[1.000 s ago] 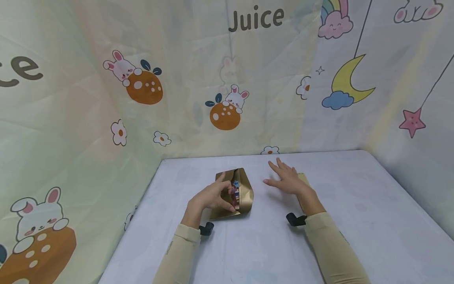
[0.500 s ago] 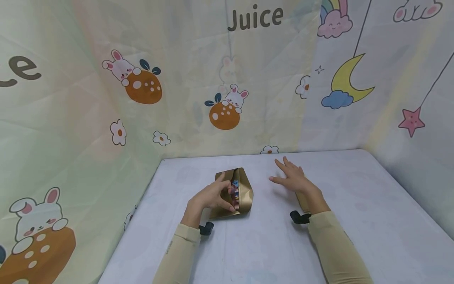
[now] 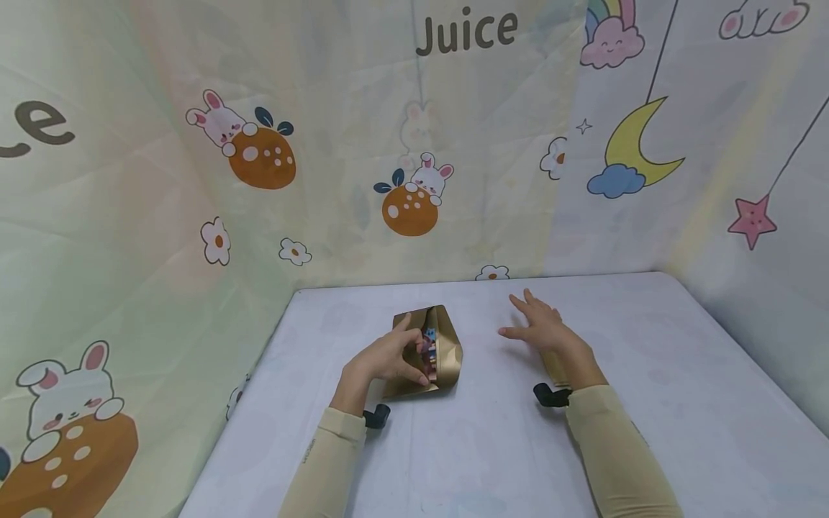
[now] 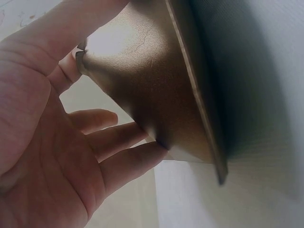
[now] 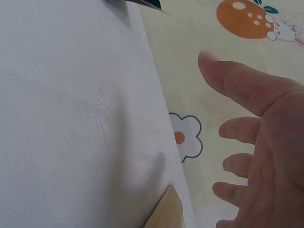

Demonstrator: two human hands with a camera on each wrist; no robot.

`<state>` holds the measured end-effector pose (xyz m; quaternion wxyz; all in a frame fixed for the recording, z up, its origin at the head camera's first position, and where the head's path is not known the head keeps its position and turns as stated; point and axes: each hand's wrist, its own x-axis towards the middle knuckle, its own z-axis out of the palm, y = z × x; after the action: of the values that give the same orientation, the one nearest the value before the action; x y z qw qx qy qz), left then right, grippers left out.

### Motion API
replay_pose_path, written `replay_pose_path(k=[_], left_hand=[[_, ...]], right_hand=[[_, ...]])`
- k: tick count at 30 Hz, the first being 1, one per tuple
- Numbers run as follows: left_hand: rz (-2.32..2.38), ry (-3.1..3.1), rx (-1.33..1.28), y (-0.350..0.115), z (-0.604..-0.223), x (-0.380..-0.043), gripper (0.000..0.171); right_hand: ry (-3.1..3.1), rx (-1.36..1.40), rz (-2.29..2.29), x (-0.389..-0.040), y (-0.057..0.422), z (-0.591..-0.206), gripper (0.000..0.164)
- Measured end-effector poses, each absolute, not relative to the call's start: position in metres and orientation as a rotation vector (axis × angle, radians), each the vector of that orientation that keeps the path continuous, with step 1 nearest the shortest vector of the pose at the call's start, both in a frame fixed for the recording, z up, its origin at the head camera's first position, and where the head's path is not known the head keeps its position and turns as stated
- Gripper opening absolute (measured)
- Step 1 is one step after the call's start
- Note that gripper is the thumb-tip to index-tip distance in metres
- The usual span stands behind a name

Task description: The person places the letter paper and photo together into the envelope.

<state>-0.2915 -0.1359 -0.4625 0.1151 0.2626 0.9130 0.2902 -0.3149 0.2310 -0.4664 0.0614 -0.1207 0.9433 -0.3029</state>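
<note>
A gold paper envelope (image 3: 450, 356) lies on the table with its flap open to the right. Small colourful contents (image 3: 429, 351) show in its mouth; their kind is too small to make out. My left hand (image 3: 382, 358) grips the envelope's pocket, thumb at the near end of the mouth and curled fingers towards the far end. Seen from the left wrist, fingertips press the envelope's (image 4: 147, 71) edge. My right hand (image 3: 546, 329) hovers with fingers spread, holding nothing. Below its wrist lies a tan, flat item (image 5: 167, 211) with a stitch-like line, mostly hidden by the arm.
The table (image 3: 479, 446) has a white cover. A printed cloth backdrop (image 3: 337, 144) with bunnies and oranges rises behind its far edge and along the sides. Black camera mounts (image 3: 552, 396) sit at both wrists.
My right hand has drifted to the right, away from the envelope, fingers still spread. The left hand and the envelope have stayed in place.
</note>
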Motion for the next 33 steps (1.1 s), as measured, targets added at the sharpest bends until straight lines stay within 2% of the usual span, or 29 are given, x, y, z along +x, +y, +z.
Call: replay_pose_path(k=[33], left_hand=[[0.853, 2.673, 0.754, -0.137, -0.464, -0.293, 0.053]], right_hand=[[2.808, -0.182, -0.743, -0.315, 0.258, -0.476, 0.095]])
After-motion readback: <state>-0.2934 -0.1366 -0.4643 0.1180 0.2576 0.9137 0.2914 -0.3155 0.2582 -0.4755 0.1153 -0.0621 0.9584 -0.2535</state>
